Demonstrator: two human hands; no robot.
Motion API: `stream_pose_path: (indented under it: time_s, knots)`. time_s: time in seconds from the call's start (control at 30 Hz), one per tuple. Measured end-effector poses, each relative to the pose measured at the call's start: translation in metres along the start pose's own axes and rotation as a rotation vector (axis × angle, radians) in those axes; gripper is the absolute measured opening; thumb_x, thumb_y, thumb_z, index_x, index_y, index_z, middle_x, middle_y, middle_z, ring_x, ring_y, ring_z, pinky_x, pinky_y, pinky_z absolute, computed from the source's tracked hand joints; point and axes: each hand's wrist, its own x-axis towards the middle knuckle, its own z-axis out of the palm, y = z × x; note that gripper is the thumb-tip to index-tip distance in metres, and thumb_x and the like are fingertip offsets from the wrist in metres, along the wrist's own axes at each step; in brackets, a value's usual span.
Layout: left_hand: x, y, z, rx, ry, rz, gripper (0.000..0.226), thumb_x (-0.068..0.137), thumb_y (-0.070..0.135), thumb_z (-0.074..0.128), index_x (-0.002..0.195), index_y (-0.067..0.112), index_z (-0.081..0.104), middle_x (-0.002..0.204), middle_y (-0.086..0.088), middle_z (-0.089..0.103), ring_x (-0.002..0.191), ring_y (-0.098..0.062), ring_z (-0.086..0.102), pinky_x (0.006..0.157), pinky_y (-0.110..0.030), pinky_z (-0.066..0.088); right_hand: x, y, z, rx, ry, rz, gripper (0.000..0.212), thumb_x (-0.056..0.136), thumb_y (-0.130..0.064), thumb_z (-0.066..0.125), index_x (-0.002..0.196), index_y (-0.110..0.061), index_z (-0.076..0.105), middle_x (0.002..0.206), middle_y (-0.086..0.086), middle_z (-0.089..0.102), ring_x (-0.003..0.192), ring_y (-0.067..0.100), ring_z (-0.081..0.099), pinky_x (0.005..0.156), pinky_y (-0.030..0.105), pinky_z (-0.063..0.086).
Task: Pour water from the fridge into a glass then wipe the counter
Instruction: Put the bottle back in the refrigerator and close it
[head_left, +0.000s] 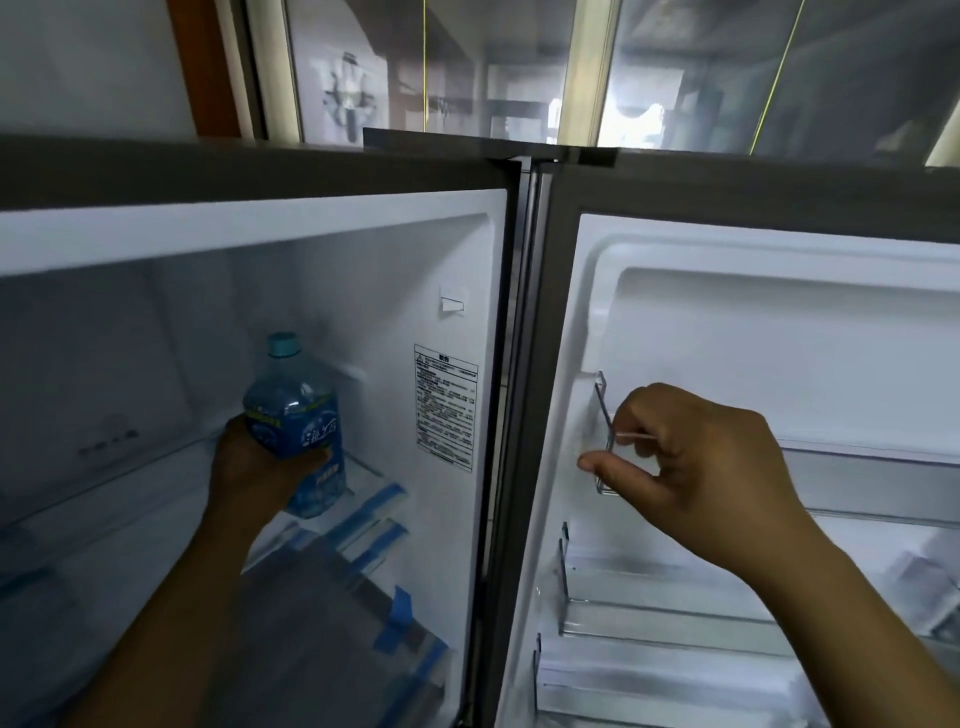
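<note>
- We note the water bottle (293, 410), blue label, capped, roughly upright inside the fridge, left of frame centre.
- Left hand (260, 462) wraps the bottle's lower body from the left, fingers curled round it.
- Right hand (696, 467), centre right, hooks fingers over the open door's clear bin rail (602, 405).
</note>
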Motion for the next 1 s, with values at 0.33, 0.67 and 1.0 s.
stream_pose_path:
  time_s: [0.33,0.67,1.0]
  knots:
    - [0.015,-0.016,0.007,-0.062,-0.02,0.035,0.075,0.068,-0.015,0.081,0.132,0.012,0.054,0.141,-0.012,0.056,0.126,-0.027,0.055,0.109,-0.051,0.042,0.001,-0.003,-0.001,0.009,0.015,-0.009,0.031,0.084,-0.063,0.057,0.079,-0.032,0.053,0.073,-0.021,0.047,0.06,0.007,0.057,0.053,0.027,0.049]
    - [-0.027,-0.004,0.016,-0.01,0.192,0.177,0.057,0.073,0.019,0.088,0.119,0.003,0.059,0.126,-0.015,0.062,0.102,-0.012,0.064,0.091,-0.036,0.057,0.003,-0.011,-0.006,0.016,-0.016,0.055,0.03,0.083,-0.053,0.07,0.079,-0.029,0.053,0.076,-0.019,0.054,0.07,0.009,0.061,0.06,0.031,0.051]
    - [-0.18,0.161,0.113,-0.063,-0.12,0.803,0.021,0.092,0.021,0.059,0.11,0.028,0.052,0.106,0.0,0.055,0.097,-0.014,0.056,0.089,-0.02,0.045,-0.02,-0.028,-0.026,0.131,0.022,0.083,0.019,0.097,-0.033,0.056,0.097,-0.017,0.065,0.091,0.002,0.064,0.084,0.02,0.056,0.072,0.039,0.048]
